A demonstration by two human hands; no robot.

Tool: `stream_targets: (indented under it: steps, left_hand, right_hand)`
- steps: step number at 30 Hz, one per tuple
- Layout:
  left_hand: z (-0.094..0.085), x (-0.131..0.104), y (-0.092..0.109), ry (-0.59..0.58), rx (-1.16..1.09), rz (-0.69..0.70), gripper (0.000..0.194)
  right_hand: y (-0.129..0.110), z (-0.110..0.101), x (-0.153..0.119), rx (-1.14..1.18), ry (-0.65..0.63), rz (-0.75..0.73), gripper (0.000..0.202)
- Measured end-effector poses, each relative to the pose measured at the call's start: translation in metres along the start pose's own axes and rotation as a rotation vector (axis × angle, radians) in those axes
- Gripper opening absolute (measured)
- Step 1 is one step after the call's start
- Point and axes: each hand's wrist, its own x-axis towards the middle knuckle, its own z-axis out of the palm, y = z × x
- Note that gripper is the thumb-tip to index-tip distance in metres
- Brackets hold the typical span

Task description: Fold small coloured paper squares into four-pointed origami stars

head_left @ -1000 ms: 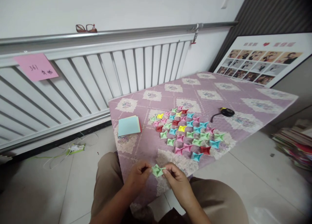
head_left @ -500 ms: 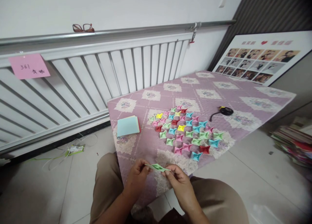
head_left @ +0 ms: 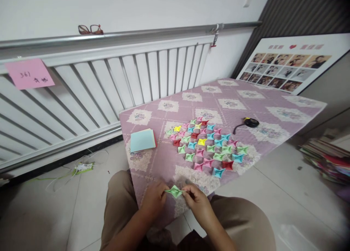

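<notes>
A light green folded paper boat (head_left: 175, 191) is stretched between my hands above the near corner of the table. My left hand (head_left: 153, 200) pinches its left tip, and my right hand (head_left: 197, 200) pinches the right tip. Its middle is spread into a diamond shape that faces up. Just beyond, many similar folded paper boats (head_left: 201, 142) in green, pink, blue, yellow and red stand in loose rows on the cloth. To the left lies a stack of paper sheets (head_left: 142, 140) with a light blue one on top.
A purple flowered cloth (head_left: 161, 125) covers the table. A black object with a cord (head_left: 251, 122) lies on the right. Behind is a white radiator (head_left: 153, 74), with glasses (head_left: 90, 29) on the pipe above. A photo board (head_left: 290, 63) leans at the far right; stacked papers (head_left: 328, 163) sit below.
The green paper boat has been opened wider in the middle and turned to show its inside. Both hands still pinch its ends. The whole view has shifted slightly.
</notes>
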Motion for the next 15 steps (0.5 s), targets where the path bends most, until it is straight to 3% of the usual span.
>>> stream_targets:
  steps: [3, 8, 12, 15]
  left_hand:
    - [0.004, -0.001, 0.001, -0.055, 0.142, -0.002, 0.022]
    - [0.008, -0.003, 0.0, -0.075, 0.174, 0.004, 0.022]
    - [0.007, -0.004, -0.001, -0.04, 0.139, 0.007, 0.023]
    - [0.008, -0.005, -0.001, -0.026, 0.12, 0.001, 0.022]
  right_hand:
    - [0.01, 0.001, 0.001, -0.089, 0.02, -0.041, 0.011]
    - [0.017, 0.0, -0.001, -0.192, 0.119, -0.162, 0.018]
    - [0.008, 0.006, -0.001, -0.374, 0.066, -0.292, 0.021]
    - [-0.002, 0.015, 0.001, -0.512, 0.0, -0.268, 0.022]
